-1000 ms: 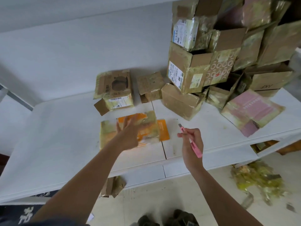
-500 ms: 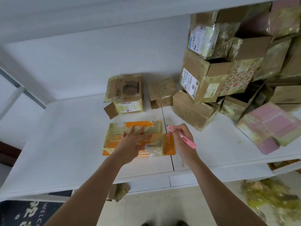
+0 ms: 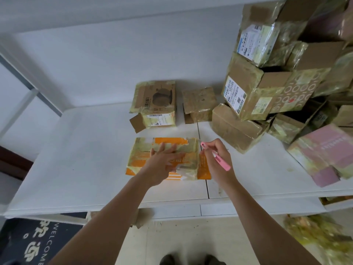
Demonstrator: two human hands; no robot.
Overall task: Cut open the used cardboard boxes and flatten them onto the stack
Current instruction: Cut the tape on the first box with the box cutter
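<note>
An orange cardboard box (image 3: 142, 160) wrapped in yellowish tape lies flat on the white table (image 3: 80, 165). My left hand (image 3: 162, 162) presses down on its top with straight fingers. My right hand (image 3: 216, 159) grips a pink utility knife (image 3: 219, 159) like a pen. The knife's tip sits at the box's far right corner. An orange flap (image 3: 203, 169) sticks out on the box's right side, next to my right hand.
A tall pile of taped brown boxes (image 3: 254, 96) fills the table's right side, with a pink box (image 3: 324, 150) at its front. Two smaller boxes (image 3: 154, 104) stand behind the orange one. Tape scraps (image 3: 315, 236) and a dark mat (image 3: 36, 241) lie on the floor.
My right hand moved left with the knife until its tip reached the box's far right corner. My left hand settled flat on the box top. The view shifted closer.
</note>
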